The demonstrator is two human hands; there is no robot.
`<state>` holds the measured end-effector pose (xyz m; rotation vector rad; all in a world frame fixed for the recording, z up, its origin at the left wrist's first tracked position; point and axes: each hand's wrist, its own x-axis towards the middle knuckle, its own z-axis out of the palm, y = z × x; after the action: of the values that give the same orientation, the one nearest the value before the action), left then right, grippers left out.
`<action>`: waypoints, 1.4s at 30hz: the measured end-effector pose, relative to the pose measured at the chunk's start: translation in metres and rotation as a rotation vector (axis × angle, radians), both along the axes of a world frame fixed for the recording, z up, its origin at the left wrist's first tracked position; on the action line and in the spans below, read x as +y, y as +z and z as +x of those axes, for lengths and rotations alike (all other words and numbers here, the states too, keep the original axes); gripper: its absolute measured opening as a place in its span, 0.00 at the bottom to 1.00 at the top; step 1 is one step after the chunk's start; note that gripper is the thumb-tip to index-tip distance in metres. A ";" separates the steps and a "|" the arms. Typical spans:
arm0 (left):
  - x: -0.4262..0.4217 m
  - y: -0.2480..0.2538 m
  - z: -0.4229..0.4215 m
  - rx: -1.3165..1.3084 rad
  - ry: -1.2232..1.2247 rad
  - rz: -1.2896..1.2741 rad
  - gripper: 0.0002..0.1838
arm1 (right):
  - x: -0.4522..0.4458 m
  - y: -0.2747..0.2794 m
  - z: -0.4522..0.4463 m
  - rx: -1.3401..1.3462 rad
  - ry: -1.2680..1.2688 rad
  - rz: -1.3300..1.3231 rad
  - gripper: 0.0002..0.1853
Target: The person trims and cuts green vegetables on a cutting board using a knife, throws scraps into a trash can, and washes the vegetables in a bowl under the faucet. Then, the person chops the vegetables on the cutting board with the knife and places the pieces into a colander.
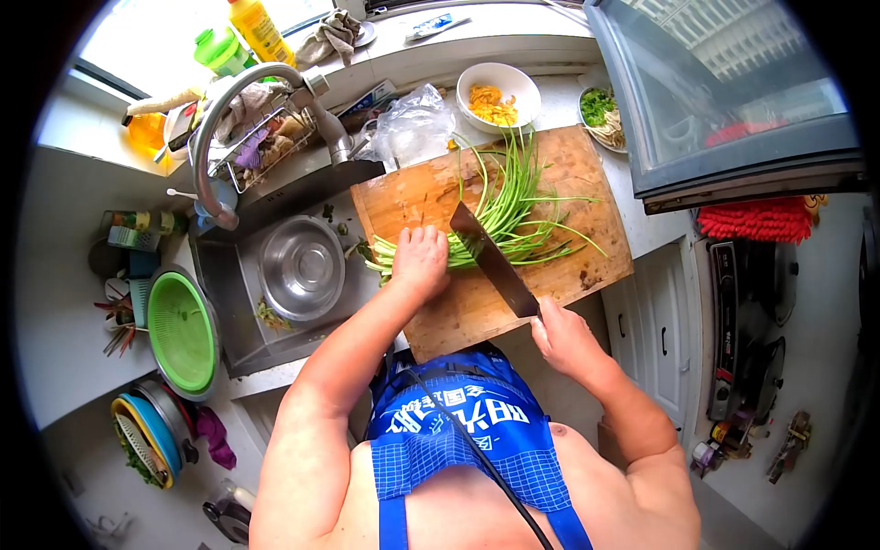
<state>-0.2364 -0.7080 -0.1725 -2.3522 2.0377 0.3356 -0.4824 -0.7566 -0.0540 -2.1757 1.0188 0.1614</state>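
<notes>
A bunch of long green garlic chives (522, 197) lies across the wooden cutting board (591, 266), pale ends to the left and loose leaves fanned toward the back right. My left hand (422, 259) is closed over the bunch near those pale ends, pressing it to the board. In my right hand (561, 337) is the handle of a cleaver (495, 261). Its dark, broad blade slants across the chives just right of my left hand. Whether the edge touches the board cannot be seen.
Left of the board, a steel bowl (302, 268) sits in the sink (234, 312) under a curved faucet (206, 137). Behind the board stand a white bowl (524, 92) of yellow food and a plate of chopped greens (598, 108). An open window pane (733, 119) juts in at right.
</notes>
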 end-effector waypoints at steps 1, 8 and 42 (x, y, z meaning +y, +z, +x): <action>0.000 0.001 -0.001 0.018 -0.004 0.029 0.31 | -0.003 0.000 0.003 0.059 0.034 0.027 0.11; 0.002 -0.015 -0.003 -0.034 -0.034 -0.037 0.28 | -0.026 -0.004 0.032 0.158 0.106 0.118 0.11; -0.094 0.026 -0.020 0.315 0.283 0.165 0.72 | 0.012 -0.046 -0.056 -0.447 -0.433 -0.127 0.10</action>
<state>-0.2563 -0.8022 -0.1465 -2.6164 1.6896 0.8948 -0.5388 -0.7448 -0.1003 -1.9169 1.2203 -0.5776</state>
